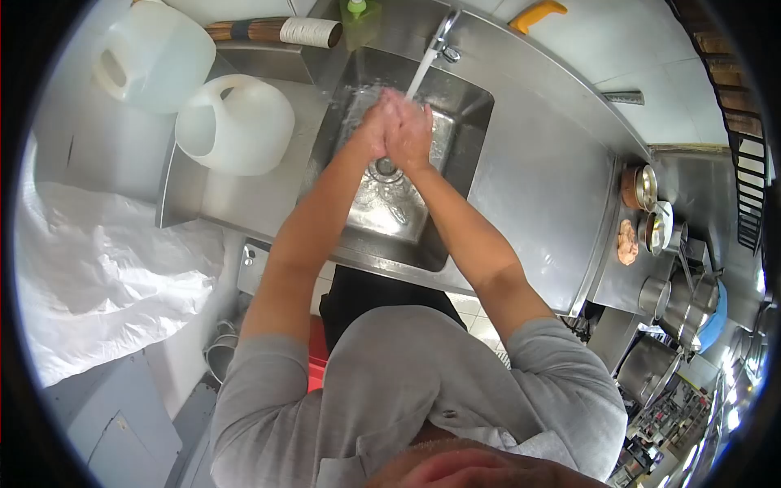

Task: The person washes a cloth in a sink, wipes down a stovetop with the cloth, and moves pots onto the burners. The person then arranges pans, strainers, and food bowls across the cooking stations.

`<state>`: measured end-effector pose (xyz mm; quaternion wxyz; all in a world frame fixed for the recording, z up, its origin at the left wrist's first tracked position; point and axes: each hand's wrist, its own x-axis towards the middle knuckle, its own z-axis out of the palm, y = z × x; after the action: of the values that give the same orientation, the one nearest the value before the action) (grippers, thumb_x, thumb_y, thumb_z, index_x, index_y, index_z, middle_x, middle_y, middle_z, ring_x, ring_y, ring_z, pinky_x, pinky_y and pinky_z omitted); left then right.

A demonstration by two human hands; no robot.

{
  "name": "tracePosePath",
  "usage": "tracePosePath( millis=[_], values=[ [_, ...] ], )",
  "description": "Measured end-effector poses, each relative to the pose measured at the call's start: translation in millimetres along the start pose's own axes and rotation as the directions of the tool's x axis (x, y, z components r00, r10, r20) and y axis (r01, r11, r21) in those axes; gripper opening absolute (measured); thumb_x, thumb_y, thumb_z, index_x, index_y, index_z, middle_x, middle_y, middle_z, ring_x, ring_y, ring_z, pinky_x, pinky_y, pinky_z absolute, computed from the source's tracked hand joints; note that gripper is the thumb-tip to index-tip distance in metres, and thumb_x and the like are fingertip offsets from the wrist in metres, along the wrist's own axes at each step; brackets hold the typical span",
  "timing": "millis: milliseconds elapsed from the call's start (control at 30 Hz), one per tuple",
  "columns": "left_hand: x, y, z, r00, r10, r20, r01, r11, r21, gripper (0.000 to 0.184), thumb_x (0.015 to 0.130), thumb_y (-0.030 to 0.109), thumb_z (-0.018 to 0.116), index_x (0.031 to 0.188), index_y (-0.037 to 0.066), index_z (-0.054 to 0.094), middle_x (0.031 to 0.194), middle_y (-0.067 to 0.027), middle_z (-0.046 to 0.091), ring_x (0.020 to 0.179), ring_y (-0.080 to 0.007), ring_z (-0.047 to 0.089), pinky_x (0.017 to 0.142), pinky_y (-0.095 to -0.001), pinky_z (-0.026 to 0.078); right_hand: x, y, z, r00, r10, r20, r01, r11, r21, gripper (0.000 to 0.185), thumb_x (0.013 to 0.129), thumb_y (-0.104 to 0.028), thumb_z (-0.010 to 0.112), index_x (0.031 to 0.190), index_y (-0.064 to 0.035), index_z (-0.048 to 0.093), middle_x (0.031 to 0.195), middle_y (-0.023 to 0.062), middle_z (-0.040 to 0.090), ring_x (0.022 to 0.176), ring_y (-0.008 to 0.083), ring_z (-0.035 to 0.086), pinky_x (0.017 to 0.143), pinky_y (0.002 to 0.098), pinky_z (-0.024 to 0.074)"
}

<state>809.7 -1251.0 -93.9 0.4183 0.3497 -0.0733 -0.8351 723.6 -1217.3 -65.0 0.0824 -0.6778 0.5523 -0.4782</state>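
Note:
My left hand [375, 128] and my right hand [410, 138] press against each other over the stainless steel sink [470, 122]. White water [420, 75] runs from the faucet [443, 32] onto them and splashes to the left. Motion and spray smear the fingers, so their pose is unclear. No object shows between the palms. Below the hands lies the round drain [386, 168], with water over the sink floor around it.
Left of the sink stand two white plastic jugs [244, 130]. Behind are a bundled brush [268, 31] and a green pump bottle [359, 20]. An orange handle [537, 15] rests at the wall. Several pots [647, 370] and a piece of food [627, 241] are at right.

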Motion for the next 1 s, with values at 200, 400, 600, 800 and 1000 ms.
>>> tracePosePath(
  millis=[200, 400, 600, 800, 1000],
  values=[
    [-2.4, -19.1, -42.9, 0.974, -0.098, 0.205, 0.047, 0.969, 0.241, 0.069, 0.097, 0.069, 0.029, 0.123, 0.011, 0.055, 0.110, -0.0037, 0.062, 0.100, -0.0192, 0.062, 0.092, -0.0385, 0.051, -7.7, 3.8, 9.3, 0.836, 0.506, 0.212, -0.517, 0.856, -0.002, 0.050, 0.094, -0.054, 0.053, 0.093, -0.0072, 0.072, 0.084, 0.0209, 0.069, 0.088, 0.0398, 0.067, 0.081, 0.0461, 0.0510],
    [-4.1, 21.1, -81.5, 0.984, 0.175, 0.037, -0.179, 0.955, 0.238, 0.043, 0.097, 0.042, 0.049, 0.128, 0.012, 0.055, 0.118, -0.0053, 0.060, 0.111, -0.0228, 0.059, 0.093, -0.0431, 0.051, 38.5, -43.3, -6.5, 0.805, 0.273, 0.526, -0.281, 0.957, -0.066, 0.040, 0.092, -0.042, 0.054, 0.113, -0.0098, 0.063, 0.120, 0.0170, 0.062, 0.113, 0.0346, 0.059, 0.094, 0.0488, 0.0468],
    [6.7, 23.6, -20.1, 0.977, 0.162, -0.138, -0.065, 0.846, 0.530, 0.044, 0.096, 0.043, 0.049, 0.127, 0.013, 0.057, 0.122, -0.0058, 0.061, 0.115, -0.0250, 0.059, 0.095, -0.0435, 0.050, 64.3, -22.4, -19.8, 0.880, 0.067, 0.470, -0.047, 0.997, -0.054, 0.043, 0.090, -0.046, 0.055, 0.111, -0.0095, 0.065, 0.115, 0.0164, 0.064, 0.109, 0.0338, 0.061, 0.094, 0.0467, 0.0475],
    [-2.3, 44.3, 20.2, 0.958, 0.220, -0.186, -0.019, 0.693, 0.721, 0.045, 0.095, 0.045, 0.048, 0.126, 0.014, 0.060, 0.126, -0.0064, 0.062, 0.118, -0.0273, 0.058, 0.097, -0.0438, 0.049, 86.3, -33.8, -1.7, 0.863, 0.042, 0.504, -0.014, 0.998, -0.059, 0.047, 0.088, -0.050, 0.057, 0.109, -0.0093, 0.066, 0.110, 0.0158, 0.067, 0.106, 0.0330, 0.064, 0.093, 0.0446, 0.0483],
    [-2.6, 33.5, -38.8, 0.841, 0.066, 0.538, -0.089, 0.996, 0.017, 0.053, 0.098, 0.051, 0.045, 0.132, 0.011, 0.051, 0.127, -0.0094, 0.060, 0.116, -0.0267, 0.059, 0.100, -0.0448, 0.048, 50.2, -18.3, 1.3, 0.827, 0.211, 0.522, -0.238, 0.971, -0.015, 0.055, 0.087, -0.056, 0.055, 0.111, -0.0089, 0.070, 0.107, 0.0162, 0.070, 0.109, 0.0325, 0.064, 0.094, 0.0437, 0.0488]
  ],
)
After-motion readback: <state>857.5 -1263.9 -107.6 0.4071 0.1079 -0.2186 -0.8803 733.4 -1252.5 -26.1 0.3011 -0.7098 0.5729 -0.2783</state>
